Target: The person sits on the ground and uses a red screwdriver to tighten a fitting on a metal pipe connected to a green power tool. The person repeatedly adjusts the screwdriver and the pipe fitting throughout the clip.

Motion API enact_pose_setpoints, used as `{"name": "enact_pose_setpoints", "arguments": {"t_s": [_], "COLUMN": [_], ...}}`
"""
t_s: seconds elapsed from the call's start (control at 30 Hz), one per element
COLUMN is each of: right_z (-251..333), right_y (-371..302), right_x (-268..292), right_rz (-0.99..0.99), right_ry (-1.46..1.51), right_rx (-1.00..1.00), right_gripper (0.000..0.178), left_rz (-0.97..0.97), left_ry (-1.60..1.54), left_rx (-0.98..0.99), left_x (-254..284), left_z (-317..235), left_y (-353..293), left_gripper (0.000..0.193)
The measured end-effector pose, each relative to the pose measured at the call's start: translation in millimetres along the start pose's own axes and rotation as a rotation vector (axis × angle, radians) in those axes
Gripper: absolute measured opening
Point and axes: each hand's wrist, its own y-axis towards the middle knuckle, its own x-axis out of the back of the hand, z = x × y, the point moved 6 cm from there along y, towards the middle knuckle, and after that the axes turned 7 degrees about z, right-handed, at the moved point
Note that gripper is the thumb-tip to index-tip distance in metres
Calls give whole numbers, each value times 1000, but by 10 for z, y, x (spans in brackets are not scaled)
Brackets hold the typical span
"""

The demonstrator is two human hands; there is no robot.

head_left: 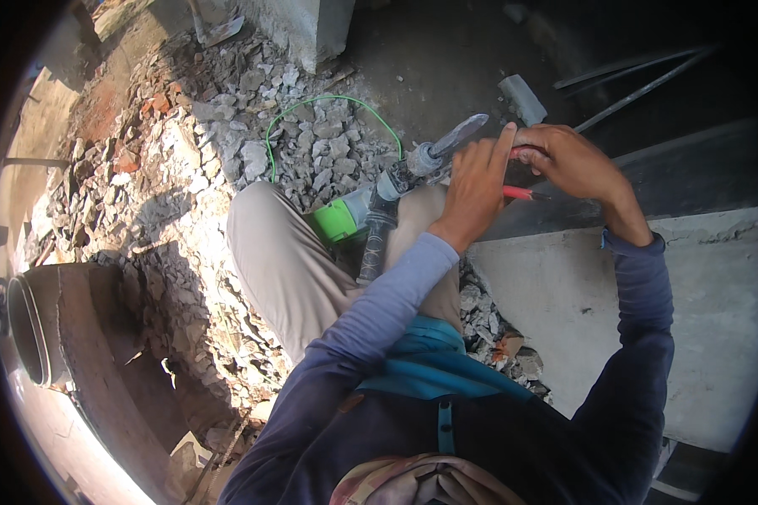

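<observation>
Across my lap lies a grey and green power hammer (354,215) with a black side handle (377,244) and a flat chisel bit (461,133) at its front. My left hand (473,189) is beside the tool's front end, its fingers close together and bent over something they mostly hide. My right hand (573,160) meets it from the right, fingers curled round a red handle. A second red grip (522,193) with a dark tip sticks out below, beside the left hand. Together they look like red-handled pliers, but the jaws are hidden.
Broken concrete rubble (320,147) spreads ahead and to the left, with a thin green cord (328,97) looping over it. At right is a pale concrete slab (623,295). Metal rods (640,97) lie at the far right. A large round pipe-like piece (34,328) stands at left.
</observation>
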Motion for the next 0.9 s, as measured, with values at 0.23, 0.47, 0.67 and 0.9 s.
{"name": "enact_pose_setpoints", "arguments": {"t_s": [0.23,0.47,0.67,0.9], "right_z": [-54,-140,-86,-84], "right_y": [64,178,265,342], "right_x": [-13,16,53,116], "right_rz": [-103,-59,-43,-20], "right_ry": [-41,-37,-85,-86], "right_rx": [59,104,107,127], "right_gripper": [14,18,18,18], "left_rz": [-53,-81,-75,-70], "left_ry": [39,9,40,-17], "left_rx": [-54,10,11,40], "left_x": [5,-16,-27,9], "left_z": [53,2,95,61], "left_y": [10,-15,5,12], "left_gripper": [98,109,109,110]}}
